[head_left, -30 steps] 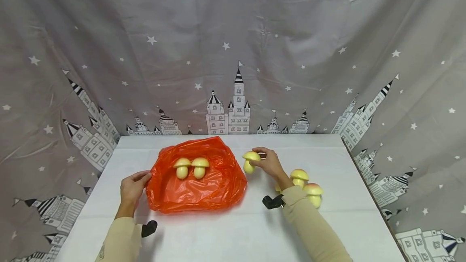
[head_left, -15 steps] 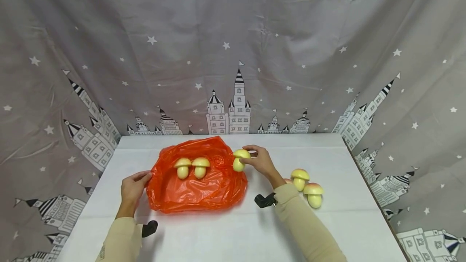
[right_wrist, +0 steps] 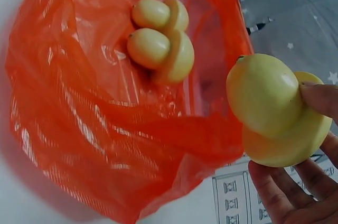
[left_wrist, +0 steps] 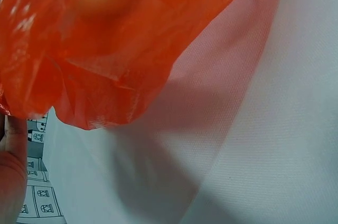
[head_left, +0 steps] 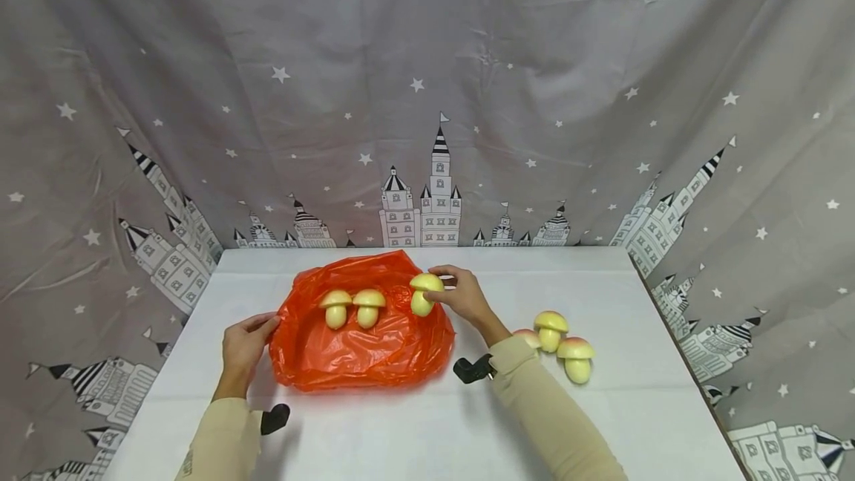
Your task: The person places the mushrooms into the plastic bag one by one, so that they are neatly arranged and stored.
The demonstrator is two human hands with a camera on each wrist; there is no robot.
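Observation:
A red plastic bag [head_left: 354, 362] lies spread on the table with its mouth facing up. Two yellow toy mushrooms sit side by side inside it, a left one [head_left: 335, 309] and a right one [head_left: 368, 309]. My left hand [head_left: 243, 347] pinches the bag's left rim; in the left wrist view only part of that hand [left_wrist: 13, 166] shows beside the red film. Over the bag's right rim, my right hand [head_left: 464, 295] holds another yellow mushroom [head_left: 424, 294] between thumb and fingers. The right wrist view shows this mushroom [right_wrist: 269, 97] gripped by its cap, stem toward the camera.
Three more mushrooms with reddish-yellow caps stand at the right: one behind [head_left: 551, 329], one in front [head_left: 577, 359], and one [head_left: 528, 338] partly hidden by the right sleeve. A grey curtain [head_left: 427, 95] with castles and stars hangs around the white table [head_left: 374, 436].
My right hand has carried its mushroom leftward, from beside the bag to over the bag's right rim. The left hand and the two mushrooms in the bag stay in place.

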